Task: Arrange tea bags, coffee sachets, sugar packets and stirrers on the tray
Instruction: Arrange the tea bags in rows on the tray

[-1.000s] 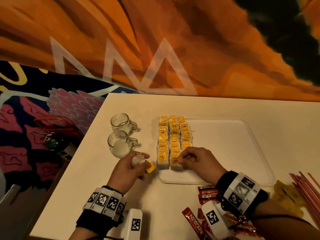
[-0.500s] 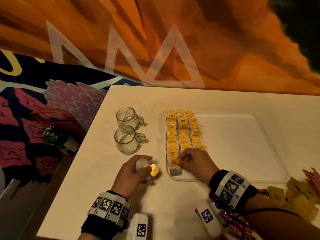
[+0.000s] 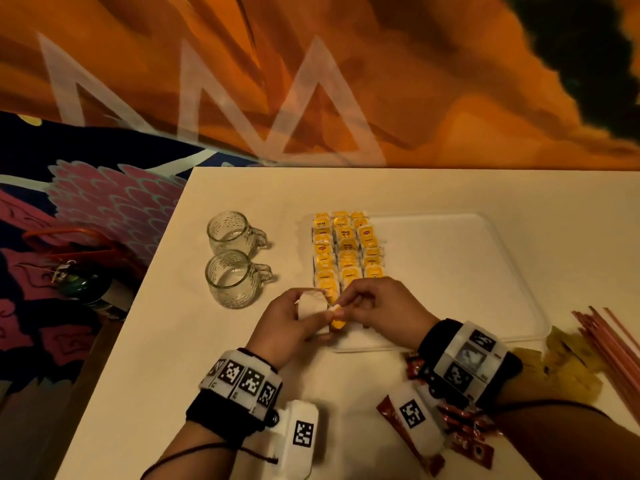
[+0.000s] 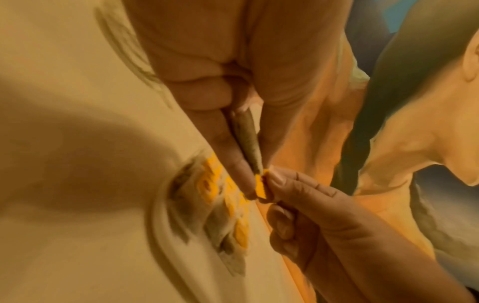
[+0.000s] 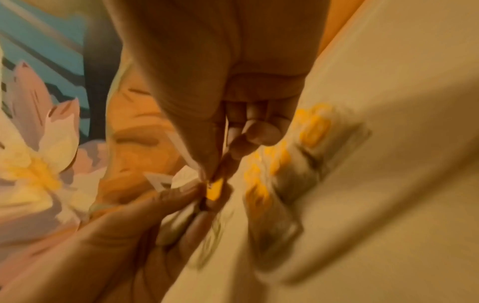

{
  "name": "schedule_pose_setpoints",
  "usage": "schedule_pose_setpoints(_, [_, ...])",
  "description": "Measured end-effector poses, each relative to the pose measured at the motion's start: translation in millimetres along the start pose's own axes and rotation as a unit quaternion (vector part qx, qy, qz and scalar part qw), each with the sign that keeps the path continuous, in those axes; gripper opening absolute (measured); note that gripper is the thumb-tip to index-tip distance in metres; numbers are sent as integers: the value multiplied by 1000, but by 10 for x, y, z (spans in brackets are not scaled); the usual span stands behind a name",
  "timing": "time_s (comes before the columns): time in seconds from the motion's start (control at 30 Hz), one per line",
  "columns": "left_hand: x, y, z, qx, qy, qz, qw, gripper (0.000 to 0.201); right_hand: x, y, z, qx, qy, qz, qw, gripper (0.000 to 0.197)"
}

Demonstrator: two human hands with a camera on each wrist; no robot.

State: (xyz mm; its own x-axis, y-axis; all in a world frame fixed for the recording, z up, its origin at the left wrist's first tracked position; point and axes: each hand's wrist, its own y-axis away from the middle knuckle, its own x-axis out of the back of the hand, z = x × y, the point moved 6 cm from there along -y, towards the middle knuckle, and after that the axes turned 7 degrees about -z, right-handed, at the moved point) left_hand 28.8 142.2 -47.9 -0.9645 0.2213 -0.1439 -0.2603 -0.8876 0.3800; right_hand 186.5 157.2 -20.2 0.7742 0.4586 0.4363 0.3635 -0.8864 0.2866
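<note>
While the left hand (image 3: 289,322) is gripping a tea bag (image 3: 311,308), the right hand (image 3: 379,306) is pinching its yellow tag (image 3: 337,318). Rows of tea bags (image 3: 346,251) are lying just beyond both hands.

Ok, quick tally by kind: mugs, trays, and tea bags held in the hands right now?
mugs: 2
tray: 1
tea bag, held between left hand and right hand: 1
Total: 4
</note>
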Motion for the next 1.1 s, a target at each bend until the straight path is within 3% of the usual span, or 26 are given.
schedule_pose_setpoints(0.1, [-212, -78, 125, 8, 2, -30, 1000, 13, 308, 64, -14, 2, 0, 26, 1000, 9])
schedule_pose_setpoints(0.27, [-446, -114, 152, 28, -24, -72, 997, 25, 650, 225, 72, -37, -35, 35, 998, 6])
schedule_pose_setpoints(0.47, [-450, -117, 99, -9, -161, -30, 986, 13, 522, 357, 192, -48, -152, -1, 987, 4])
schedule_pose_setpoints(0.67, [-480, -50, 136, -11, -138, 5, 990, 3, 457, 353, 216, -35, -178, 22, 983, 4])
schedule_pose_setpoints(0.9, [-513, 24, 97, -5, -101, -17, 995, 5, 389, 369, 212, -11, -129, 1, 992, 12])
schedule_pose_setpoints(1.1, [-542, 83, 149, -5, -59, -23, 998, 5, 458, 337, 132, 10, -41, 13, 999, 5])
